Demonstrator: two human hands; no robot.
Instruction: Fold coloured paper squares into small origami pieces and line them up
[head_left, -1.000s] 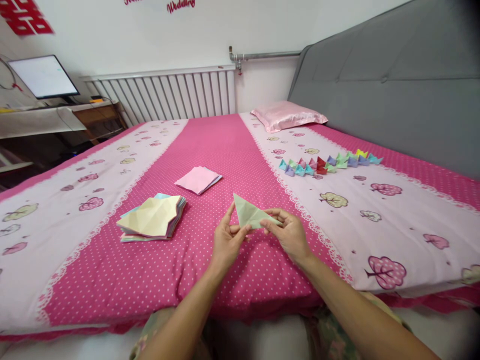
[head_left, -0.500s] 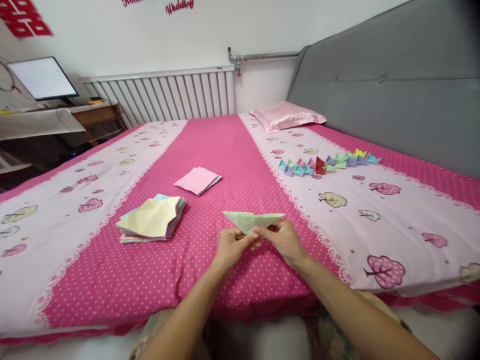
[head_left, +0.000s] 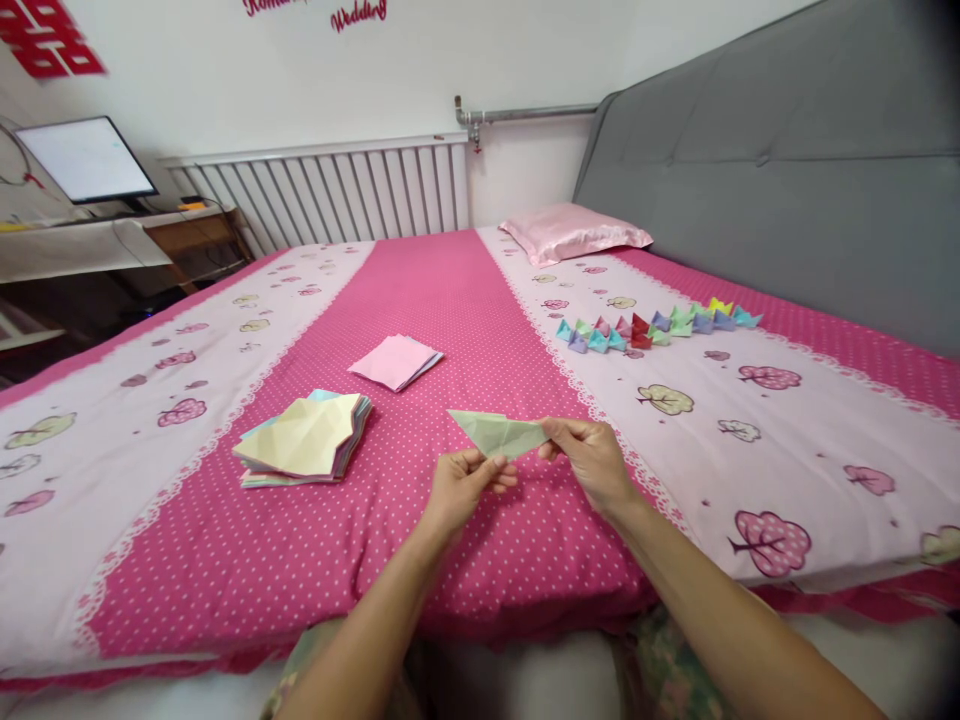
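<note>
A pale green folded paper (head_left: 496, 434), boat-like in outline with pointed ends, is held up over the pink dotted bedspread. My left hand (head_left: 463, 488) pinches its lower edge between thumb and fingers. At the paper's right tip, my right hand (head_left: 589, 458) grips with thumb and forefinger. To the left of my hands lies a thick stack of creased coloured papers (head_left: 304, 437), cream on top. Behind it sits a smaller, flat stack of square papers (head_left: 396, 361) with a pink sheet uppermost.
Several small folded paper pieces (head_left: 640, 329) in many colours stand in rows on the bed's right side. A pink pillow (head_left: 574, 232) rests by the grey headboard (head_left: 780, 170). A monitor (head_left: 86, 160) stands on a desk at far left, near a white radiator (head_left: 322, 190).
My right hand has shifted from the paper's lower middle up and out to its right tip. The paper has turned slightly, its right end lower. My left hand keeps its pinch.
</note>
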